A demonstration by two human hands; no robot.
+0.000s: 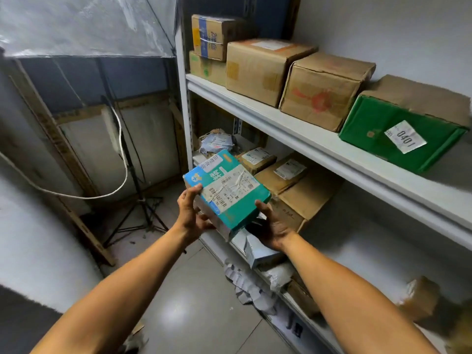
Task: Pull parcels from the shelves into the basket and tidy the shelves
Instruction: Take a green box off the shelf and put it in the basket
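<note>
Place: likely parcel storeroom | metal shelving (pixel 306 131) | labelled cardboard parcels (pixel 258 70) | bare walls

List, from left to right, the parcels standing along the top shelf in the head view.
Stacked pair of small cartons → large brown carton → dented brown carton with red print → green box labelled 0401.

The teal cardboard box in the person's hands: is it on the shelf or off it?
Off it. The teal cardboard box is held tilted in the air by the left hand and right hand, before the middle shelf.
</note>
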